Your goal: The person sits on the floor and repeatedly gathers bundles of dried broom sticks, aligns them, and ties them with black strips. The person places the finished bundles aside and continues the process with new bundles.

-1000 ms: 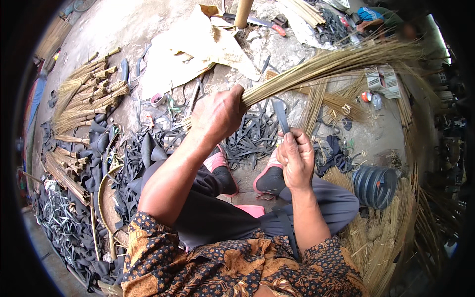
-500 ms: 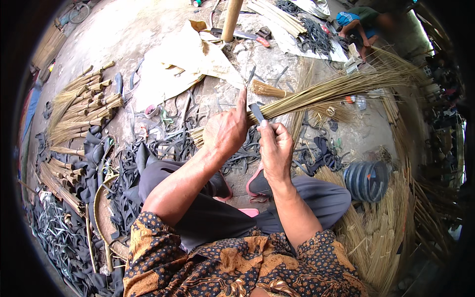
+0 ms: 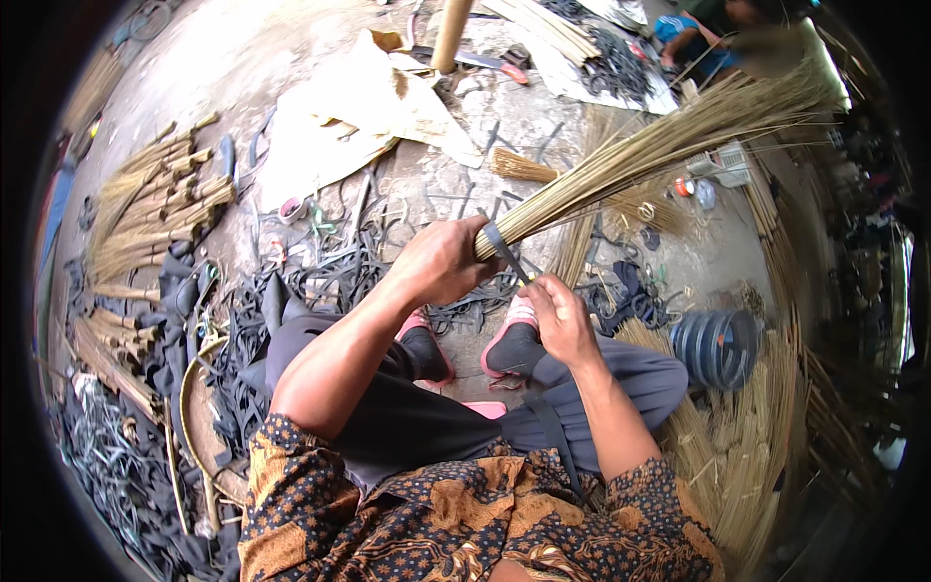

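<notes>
My left hand (image 3: 444,264) is closed around the butt end of a bundle of thin sticks (image 3: 621,179), which slants up to the far right with its loose tips fanned out. A dark rubber strip (image 3: 500,246) goes round the bundle just beside my left fingers. Its free end stretches down to my right hand (image 3: 564,318), where thumb and fingers pinch it. Another dark strip (image 3: 555,435) lies across my right thigh. Beyond the bundle, a shorter tied stick bundle (image 3: 522,166) rests on the ground.
Tied stick bundles (image 3: 179,209) are stacked at left, above heaped rubber scraps (image 3: 107,475). A pale sack (image 3: 339,121), a red-handled knife (image 3: 490,62) and a post (image 3: 452,37) are ahead. At right are a ribbed dark container (image 3: 716,349) and loose sticks (image 3: 737,466). Another person (image 3: 693,44) crouches far right.
The bundle's tips have swung upward. My left index finger, stretched out before, has curled onto the bundle. My right hand has moved down and right, drawing out the strip, which now encircles the bundle.
</notes>
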Action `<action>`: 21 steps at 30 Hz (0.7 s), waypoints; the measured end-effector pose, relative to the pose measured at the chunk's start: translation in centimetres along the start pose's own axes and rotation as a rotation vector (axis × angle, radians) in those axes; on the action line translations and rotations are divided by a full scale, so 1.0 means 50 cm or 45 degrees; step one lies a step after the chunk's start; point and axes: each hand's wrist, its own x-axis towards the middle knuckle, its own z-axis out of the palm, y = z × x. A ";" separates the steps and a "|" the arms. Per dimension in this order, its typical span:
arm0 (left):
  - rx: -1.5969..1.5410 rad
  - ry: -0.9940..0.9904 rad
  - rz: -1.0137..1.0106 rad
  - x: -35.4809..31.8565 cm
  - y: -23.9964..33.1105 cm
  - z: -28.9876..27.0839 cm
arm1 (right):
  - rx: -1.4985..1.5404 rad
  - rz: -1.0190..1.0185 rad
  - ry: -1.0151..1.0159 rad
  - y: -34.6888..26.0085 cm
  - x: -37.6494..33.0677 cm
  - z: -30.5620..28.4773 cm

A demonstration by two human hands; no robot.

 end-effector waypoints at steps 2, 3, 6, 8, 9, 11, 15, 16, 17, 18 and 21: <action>-0.129 -0.085 -0.003 -0.010 0.011 0.010 | -0.182 0.118 -0.029 0.027 0.026 -0.006; -0.225 -0.103 0.103 -0.015 0.016 0.015 | -0.202 -0.010 -0.004 0.035 0.040 -0.009; -0.402 -0.492 -0.027 -0.014 0.021 0.017 | -0.563 -0.107 -0.121 0.046 0.097 -0.010; -0.586 -0.824 -0.173 -0.010 0.020 0.016 | -0.540 -0.643 -0.011 0.042 0.119 -0.011; -0.656 -0.937 -0.189 -0.005 0.019 0.015 | -0.575 -0.768 0.015 0.037 0.126 -0.011; -1.034 -1.015 -0.315 -0.006 0.015 0.017 | -0.365 -0.841 -0.071 0.025 0.124 -0.017; -0.786 -0.685 -0.216 -0.003 0.013 0.047 | -0.476 -0.703 0.032 -0.021 0.118 -0.026; -0.635 -0.565 -0.188 0.000 0.011 0.051 | -0.679 -0.591 0.012 -0.036 0.118 -0.030; -0.416 -0.347 -0.052 0.006 0.009 0.057 | -0.913 -0.124 -0.234 -0.054 0.111 -0.034; -0.171 -0.254 -0.071 0.010 0.004 0.058 | -0.861 0.024 -0.337 -0.070 0.108 -0.047; 0.320 0.072 -0.028 0.016 -0.010 0.068 | -0.540 0.067 -0.155 -0.118 0.110 -0.051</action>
